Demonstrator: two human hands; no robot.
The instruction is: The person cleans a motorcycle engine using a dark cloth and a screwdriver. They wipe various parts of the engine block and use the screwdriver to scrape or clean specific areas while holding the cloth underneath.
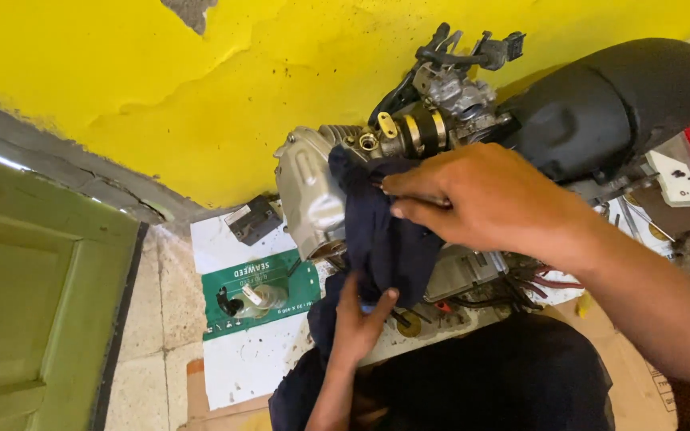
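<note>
From the head view I log the largest item first: a yellow wall [201, 88] fills the upper frame, with a green door [33, 295] at lower left. A black rounded cover [616, 104] sits at upper right. Below it I read a grey metal engine [309, 191], lying on white and green printed cardboard [241, 351] spread over the floor. A throttle body [449, 104] with a black-and-gold band is mounted on the engine's upper end, near the wall.

A dark blue cloth [381, 239] is draped over the engine's middle and hangs down toward the lower edge of the frame.

My right hand [481, 199] lies on top of the cloth; its fingers [417, 209] are pressed together, pushing the fabric against the engine casing. My left hand [357, 319] reaches up from below, its fingers pinching the hanging part of the cloth.

A small black box [253, 219] rests on the cardboard just left of the engine. A small clear part [261, 297] lies on the green print.
</note>
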